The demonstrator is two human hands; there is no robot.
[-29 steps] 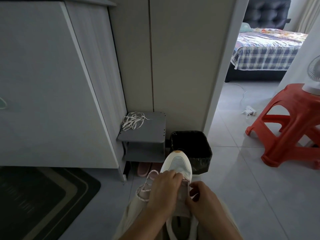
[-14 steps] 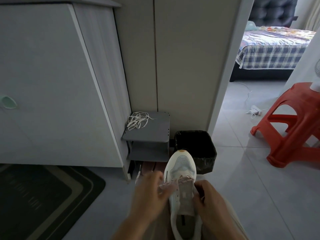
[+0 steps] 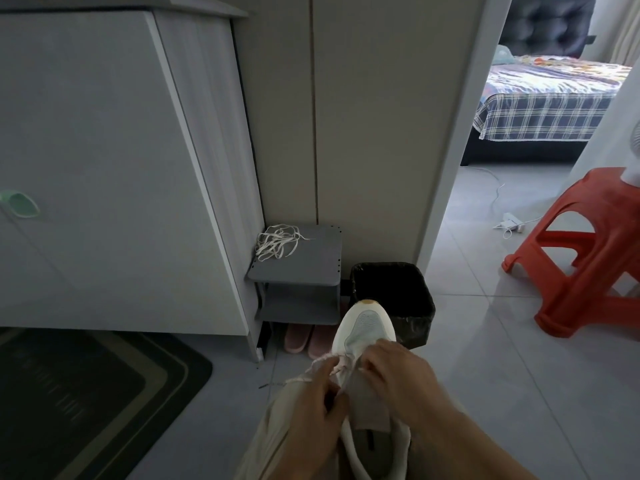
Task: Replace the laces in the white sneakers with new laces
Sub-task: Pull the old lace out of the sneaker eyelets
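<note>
Head view. The white sneaker lies on my lap, toe pointing away from me toward the black bin, heel opening toward my body. Its tongue is exposed between my two hands.

Left hand: fingers curled, thumb and forefinger pinching a pale lace at the left edge of the eyelet row. The lace runs from the pinch across to the front eyelets, and a slack loop of it hangs off the left side over my trouser leg.

Right hand: fingers curled down over the right side of the upper, tips touching the front eyelets just behind the toe box. It grips the sneaker there; whether it also pinches a lace end is unclear, as the fingertips are blurred.

The two hands sit close together, one on each side of the tongue, with the toe box clear in front of them.

Surroundings: a bundle of loose laces lies on top of the grey shelf, well apart from my hands. Pink slippers are tucked under that shelf. White cabinet to the left, dark mat below it, red stool to the right.
</note>
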